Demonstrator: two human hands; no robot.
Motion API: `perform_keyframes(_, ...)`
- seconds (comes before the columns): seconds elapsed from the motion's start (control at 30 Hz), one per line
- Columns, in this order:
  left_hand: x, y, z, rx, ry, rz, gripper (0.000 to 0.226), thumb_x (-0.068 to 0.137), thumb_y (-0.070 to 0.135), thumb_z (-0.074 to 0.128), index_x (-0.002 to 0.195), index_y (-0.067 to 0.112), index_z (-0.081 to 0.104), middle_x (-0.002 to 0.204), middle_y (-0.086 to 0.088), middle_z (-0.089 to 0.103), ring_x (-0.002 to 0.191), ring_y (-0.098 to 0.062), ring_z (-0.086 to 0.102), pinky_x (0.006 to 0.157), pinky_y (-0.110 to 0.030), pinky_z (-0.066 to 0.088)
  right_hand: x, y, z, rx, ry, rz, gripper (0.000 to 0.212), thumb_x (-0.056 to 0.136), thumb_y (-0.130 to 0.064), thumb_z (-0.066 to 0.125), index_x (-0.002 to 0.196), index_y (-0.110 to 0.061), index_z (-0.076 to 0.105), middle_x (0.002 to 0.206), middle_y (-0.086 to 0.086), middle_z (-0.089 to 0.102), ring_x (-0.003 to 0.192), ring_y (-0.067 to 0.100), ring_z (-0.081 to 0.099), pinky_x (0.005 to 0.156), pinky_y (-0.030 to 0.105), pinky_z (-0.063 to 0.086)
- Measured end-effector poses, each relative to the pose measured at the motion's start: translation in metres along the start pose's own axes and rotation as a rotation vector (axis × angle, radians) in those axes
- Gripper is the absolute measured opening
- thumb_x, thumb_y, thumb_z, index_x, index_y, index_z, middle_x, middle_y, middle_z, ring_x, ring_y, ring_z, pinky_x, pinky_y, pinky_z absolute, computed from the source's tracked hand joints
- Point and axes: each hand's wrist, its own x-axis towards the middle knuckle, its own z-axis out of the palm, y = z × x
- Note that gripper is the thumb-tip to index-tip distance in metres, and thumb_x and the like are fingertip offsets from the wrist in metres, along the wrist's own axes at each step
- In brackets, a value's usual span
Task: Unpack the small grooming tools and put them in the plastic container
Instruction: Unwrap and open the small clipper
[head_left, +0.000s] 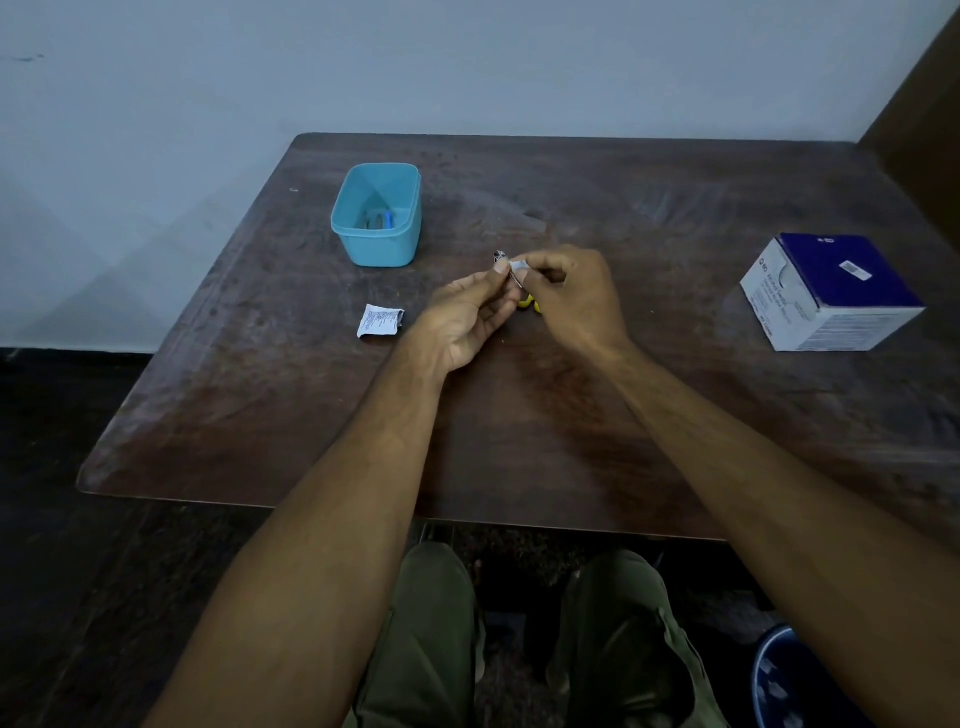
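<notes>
Both my hands meet above the middle of the wooden table (519, 441). My left hand (467, 317) and my right hand (571, 296) pinch a small white wrapped packet (514, 270) between their fingertips. A thin metal piece sticks out of the packet. Something yellow (531, 303) shows under my right palm, mostly hidden. The turquoise plastic container (378, 244) stands at the back left of the table, open, with a small blue-and-grey tool (381, 219) lying on its bottom.
A torn white printed wrapper (380, 321) lies left of my hands. A white and dark blue cardboard box (831, 291) sits at the table's right side. A wall runs behind the table. My knees are under the near edge.
</notes>
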Motion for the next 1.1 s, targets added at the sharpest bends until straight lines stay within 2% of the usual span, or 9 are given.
perform_keyframes(0.1, 0.001, -0.001, 0.0, -0.005, 0.02, 0.009, 0.018, 0.095, 0.021, 0.057, 0.081, 0.01, 0.062, 0.062, 0.004, 0.067, 0.059, -0.003, 0.062, 0.064, -0.014, 0.054, -0.009, 0.003, 0.0, -0.052, 0.013, -0.017, 0.016, 0.084, -0.01, 0.064, 0.093, -0.017, 0.075, 0.078, -0.012, 0.063, 0.076, 0.014, 0.065, 0.071, 0.031, 0.052)
perform_keyframes(0.23, 0.002, -0.001, 0.0, -0.009, 0.02, -0.002, 0.017, 0.095, 0.02, 0.056, 0.082, 0.012, 0.063, 0.065, 0.003, 0.067, 0.059, -0.003, 0.062, 0.064, -0.014, 0.054, -0.005, 0.001, 0.0, -0.109, 0.016, -0.06, 0.011, 0.085, -0.014, 0.064, 0.086, -0.016, 0.075, 0.08, -0.002, 0.066, 0.078, 0.015, 0.061, 0.071, 0.032, 0.05)
perform_keyframes(0.4, 0.002, 0.0, -0.001, -0.021, 0.027, -0.011, 0.016, 0.095, 0.016, 0.056, 0.083, 0.009, 0.062, 0.065, 0.001, 0.068, 0.058, -0.005, 0.065, 0.061, -0.015, 0.055, -0.008, 0.002, 0.0, -0.225, -0.017, -0.14, 0.013, 0.086, -0.014, 0.065, 0.093, -0.016, 0.075, 0.086, 0.001, 0.063, 0.077, 0.011, 0.057, 0.071, 0.022, 0.043)
perform_keyframes(0.47, 0.003, 0.0, 0.001, 0.017, 0.031, -0.01, 0.015, 0.094, 0.016, 0.059, 0.081, 0.009, 0.062, 0.064, 0.001, 0.069, 0.058, -0.006, 0.066, 0.06, -0.015, 0.055, -0.013, 0.006, -0.004, -0.279, -0.041, -0.188, 0.013, 0.085, -0.014, 0.066, 0.094, -0.015, 0.075, 0.085, 0.003, 0.062, 0.075, 0.012, 0.055, 0.07, 0.022, 0.042)
perform_keyframes(0.57, 0.004, -0.002, 0.004, 0.069, 0.045, -0.005, 0.014, 0.093, 0.015, 0.061, 0.081, 0.007, 0.064, 0.065, -0.002, 0.069, 0.058, -0.007, 0.066, 0.06, -0.017, 0.055, -0.008, 0.009, -0.007, -0.26, 0.01, -0.143, 0.015, 0.085, -0.011, 0.064, 0.094, -0.015, 0.075, 0.083, -0.002, 0.06, 0.074, 0.011, 0.056, 0.069, 0.02, 0.043)
perform_keyframes(0.67, 0.003, -0.004, 0.005, 0.084, 0.039, 0.005, 0.015, 0.094, 0.012, 0.058, 0.081, 0.006, 0.063, 0.066, -0.003, 0.072, 0.06, -0.011, 0.07, 0.062, -0.018, 0.058, 0.005, 0.008, -0.009, -0.181, 0.095, -0.068, 0.017, 0.085, -0.007, 0.061, 0.093, -0.014, 0.075, 0.083, -0.007, 0.06, 0.072, 0.007, 0.057, 0.065, 0.012, 0.043)
perform_keyframes(0.83, 0.0, -0.004, 0.003, 0.084, 0.018, 0.032, 0.012, 0.094, 0.011, 0.059, 0.084, 0.005, 0.063, 0.068, -0.004, 0.073, 0.063, -0.013, 0.071, 0.065, -0.019, 0.058, 0.01, 0.011, -0.006, -0.191, 0.029, -0.094, 0.018, 0.085, -0.008, 0.06, 0.094, -0.014, 0.074, 0.081, -0.003, 0.066, 0.068, 0.008, 0.062, 0.068, 0.032, 0.054)
perform_keyframes(1.0, 0.0, -0.004, 0.003, 0.072, 0.026, 0.052, 0.016, 0.092, 0.017, 0.062, 0.078, 0.009, 0.064, 0.064, 0.0, 0.069, 0.057, -0.006, 0.065, 0.056, -0.014, 0.053, -0.004, 0.019, -0.007, -0.238, 0.04, -0.175, 0.018, 0.085, -0.007, 0.062, 0.096, -0.014, 0.074, 0.084, 0.001, 0.065, 0.073, 0.008, 0.058, 0.067, 0.022, 0.047)
perform_keyframes(1.1, 0.0, -0.005, 0.003, 0.08, 0.036, 0.053, 0.015, 0.091, 0.018, 0.064, 0.077, 0.011, 0.065, 0.063, 0.002, 0.066, 0.055, -0.004, 0.061, 0.053, -0.013, 0.05, -0.001, 0.015, -0.006, -0.216, 0.11, -0.173, 0.016, 0.085, -0.008, 0.062, 0.095, -0.013, 0.074, 0.084, -0.001, 0.065, 0.073, 0.006, 0.057, 0.066, 0.017, 0.045)
